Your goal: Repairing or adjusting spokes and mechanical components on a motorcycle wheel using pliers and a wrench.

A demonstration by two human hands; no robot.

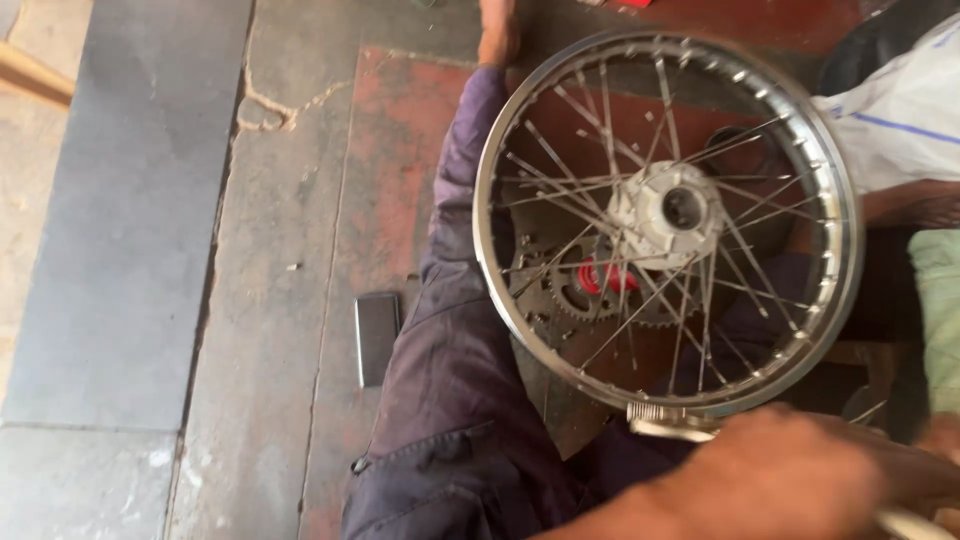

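Worn concrete makes up the floor (280, 200), grey with a cracked seam running away from the hands and a patch of faded red paint beyond them. A darker grey slab (130, 200) lies well off to the left of the hands, edged by a paler strip at the far left.

The spoked wheel (665, 220) stands tilted just above the one hand in clear view, its shiny rim resting over a leg in purple trousers (450, 400). Thin wire spokes run from the rim to a pale hub (668, 210) at the middle. Through the spokes a toothed sprocket (565, 285) shows on the floor, with something small and red beside it.

The right hand (790, 470) sits at the bottom edge, close to the lens and blurred, wrapped around a metal wrench (665, 420) whose head touches the lower rim of the wheel. The left hand is hard to place (a sliver of skin shows at the far right edge, but I cannot tell whether it grips anything).

A dark flat phone (377, 338) lies on the floor to the left of the hand, just beside the trouser leg. A bare foot (497, 35) shows at the top, well beyond the wheel. White cloth with a blue line (890, 120) hangs at the right, above the hand.
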